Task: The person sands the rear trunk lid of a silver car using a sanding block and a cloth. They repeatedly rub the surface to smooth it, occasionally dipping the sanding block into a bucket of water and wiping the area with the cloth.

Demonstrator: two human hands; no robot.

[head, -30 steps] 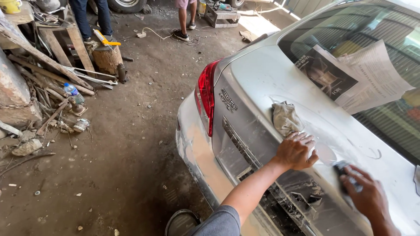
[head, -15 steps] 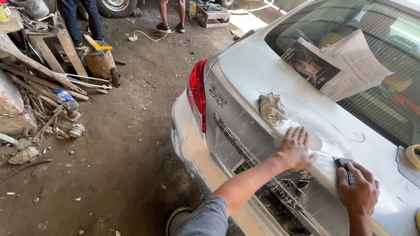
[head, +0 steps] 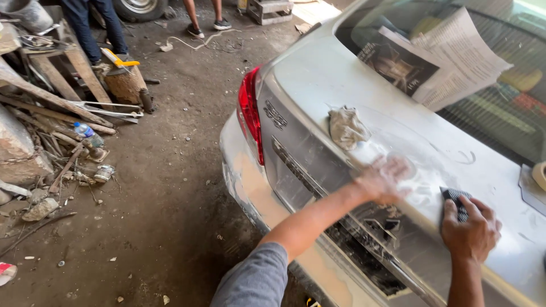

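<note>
A dark sanding block (head: 456,203) was gripped under the right hand (head: 470,232) and pressed flat on the silver car's boot lid (head: 318,79). The left hand (head: 382,179), blurred, was laid open-palmed on the whitened patch (head: 421,187) just left of the block, nearer the crumpled rag (head: 347,127).

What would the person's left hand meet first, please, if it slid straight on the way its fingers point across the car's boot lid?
Probably the crumpled grey rag. The left hand, blurred, lies flat on the boot lid, fingers pointing up-left toward it; the exact line is uncertain.
</note>
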